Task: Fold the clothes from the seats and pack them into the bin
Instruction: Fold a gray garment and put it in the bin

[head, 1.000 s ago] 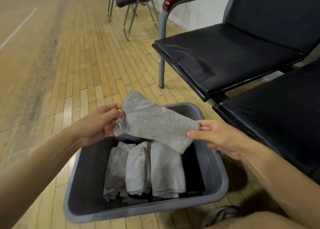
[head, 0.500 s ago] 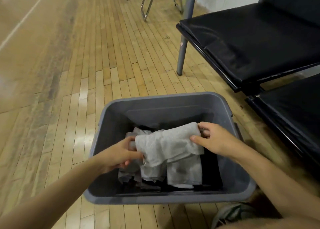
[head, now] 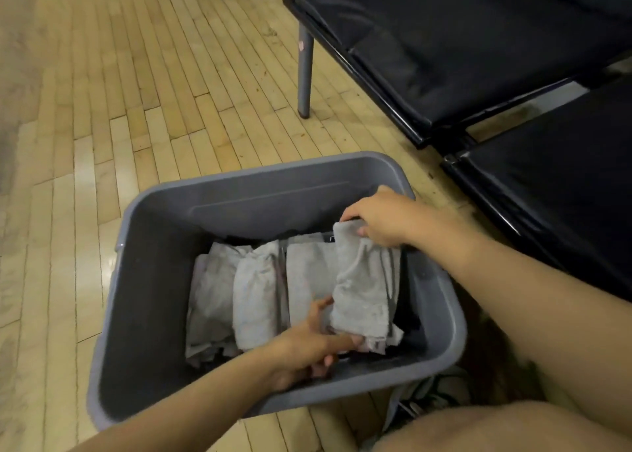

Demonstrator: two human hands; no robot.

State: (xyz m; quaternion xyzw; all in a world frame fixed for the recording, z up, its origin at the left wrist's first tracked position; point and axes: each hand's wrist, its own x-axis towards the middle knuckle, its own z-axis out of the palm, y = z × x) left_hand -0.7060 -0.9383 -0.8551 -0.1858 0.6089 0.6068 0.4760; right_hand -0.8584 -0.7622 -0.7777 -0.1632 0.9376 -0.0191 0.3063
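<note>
Both hands set a folded grey garment [head: 362, 287] into the grey bin [head: 143, 280].
Right hand [head: 379, 217] fingers curl over the garment's far end; left hand [head: 307, 345] fingers pinch its near end. Garment's long axis runs near-to-far, at the right of 3 folded grey pieces [head: 260, 291] lying in a row. Bin's left side shows bare floor. 2 black seats [head: 461, 51] stand right of the bin on the wood floor [head: 102, 92].
</note>
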